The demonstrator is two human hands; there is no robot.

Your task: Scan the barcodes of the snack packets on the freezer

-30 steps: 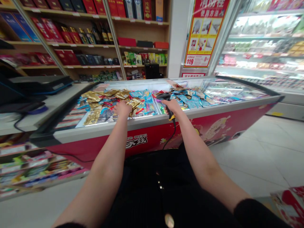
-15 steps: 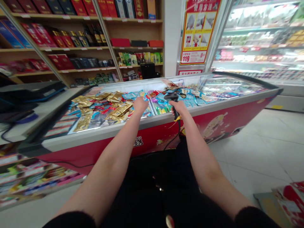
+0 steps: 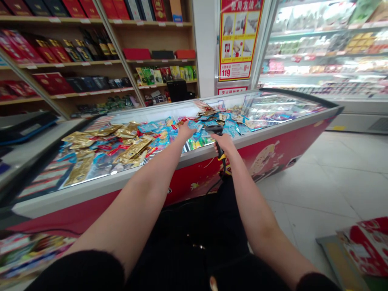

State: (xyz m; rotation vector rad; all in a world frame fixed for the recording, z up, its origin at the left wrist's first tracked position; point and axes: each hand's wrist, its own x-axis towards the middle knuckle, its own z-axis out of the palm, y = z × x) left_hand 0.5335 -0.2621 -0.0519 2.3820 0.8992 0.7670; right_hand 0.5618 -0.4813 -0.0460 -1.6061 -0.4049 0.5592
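My right hand [image 3: 222, 142] is wrapped round the handle of a black barcode scanner [image 3: 214, 129] with yellow trim and a cable hanging below. The scanner's head points over the front part of the freezer. My left hand [image 3: 186, 131] reaches over the freezer's front rim, thumb and fingers closed at the edge of a blue packet [image 3: 196, 125]; the fingertips are partly hidden. Under and around both hands lie blue, red and green packets. Left of my left arm is a loose pile of gold packets [image 3: 133, 149].
A long chest freezer [image 3: 157, 171] with a red front and grey rim stands before me. Behind it are wooden shelves [image 3: 157, 24] of boxes and bottles. A lit display fridge [image 3: 318, 64] is at the right, a counter [image 3: 36, 149] at the left. A red box [image 3: 368, 246] stands on the floor.
The view has turned right. My left hand has moved right across the freezer's divider, onto the blue packets and nearer the scanner. My right hand still holds the barcode scanner.
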